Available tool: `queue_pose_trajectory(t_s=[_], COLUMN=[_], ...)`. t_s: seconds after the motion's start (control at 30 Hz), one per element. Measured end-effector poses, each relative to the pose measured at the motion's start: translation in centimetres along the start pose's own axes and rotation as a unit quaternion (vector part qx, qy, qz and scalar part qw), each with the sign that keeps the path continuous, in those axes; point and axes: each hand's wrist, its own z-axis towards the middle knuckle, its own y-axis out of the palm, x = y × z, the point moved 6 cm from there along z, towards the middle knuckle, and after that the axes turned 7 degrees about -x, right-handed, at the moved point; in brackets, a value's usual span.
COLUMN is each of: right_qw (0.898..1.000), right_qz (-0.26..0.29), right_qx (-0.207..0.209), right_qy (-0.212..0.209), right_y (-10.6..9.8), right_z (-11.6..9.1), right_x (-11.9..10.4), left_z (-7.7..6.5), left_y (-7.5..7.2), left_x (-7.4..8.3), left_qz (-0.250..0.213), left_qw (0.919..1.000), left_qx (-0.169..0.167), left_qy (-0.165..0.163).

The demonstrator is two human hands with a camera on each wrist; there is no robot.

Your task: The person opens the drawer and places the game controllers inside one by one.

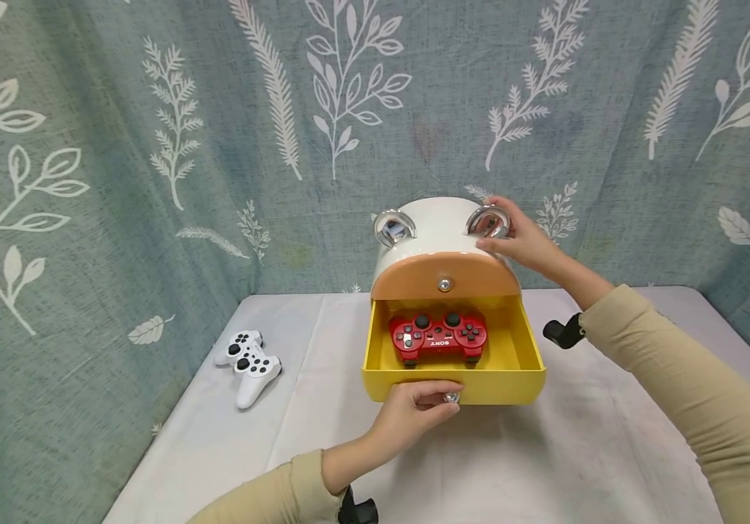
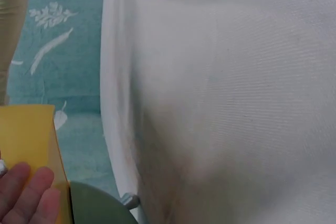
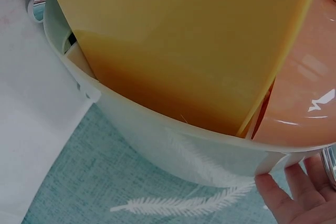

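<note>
Evidently the step in hand is working the drawer (image 1: 505, 388), which stands out toward six o'clock from under the box's orange panel (image 1: 414, 280), with a red game controller (image 1: 439, 336) lying inside it. The left hand (image 1: 401, 420) pinches the drawer's silver knob (image 1: 452, 397) between thumb and fingers; the right hand (image 1: 527, 238), well apart from it at one o'clock, grips the white box (image 1: 440, 222) around its right silver ring (image 1: 471, 220). Good handling probably means moving the knob along a straight six-to-twelve line, level and slow, while the right hand steadies the box against tipping or skidding. A sideways tug could jam the drawer; a jerk might send the controller sliding.

At nine o'clock, well away from the drawer, a white game controller (image 1: 253, 366) lies on the white tablecloth (image 1: 322, 437), which shows soft creases. A blue-green curtain (image 1: 427, 142) printed with pale leaves hangs from ten o'clock through twelve to two, closing in the table's far side.
</note>
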Motion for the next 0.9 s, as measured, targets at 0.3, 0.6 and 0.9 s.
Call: queue_pose_trajectory(t_s=[0.3,0.6,0.9], right_qw=[1.0,1.0,1.0], right_qz=[0.003,0.001,-0.005], right_qx=[-0.002,0.002,0.001], right_qy=[0.0,0.0,0.01], right_y=[0.1,0.0,0.0], right_z=[0.0,-0.2,-0.1], right_x=[0.0,0.0,0.0], left_z=[-0.2,0.1,1.7], left_y=[-0.2,-0.6,-1.9], left_x=[0.8,1.0,-0.1], left_qz=[0.0,-0.006,-0.02], left_qw=[1.0,0.9999,0.9997], left_qx=[0.005,0.008,0.007], left_qy=[0.004,-0.003,-0.016])
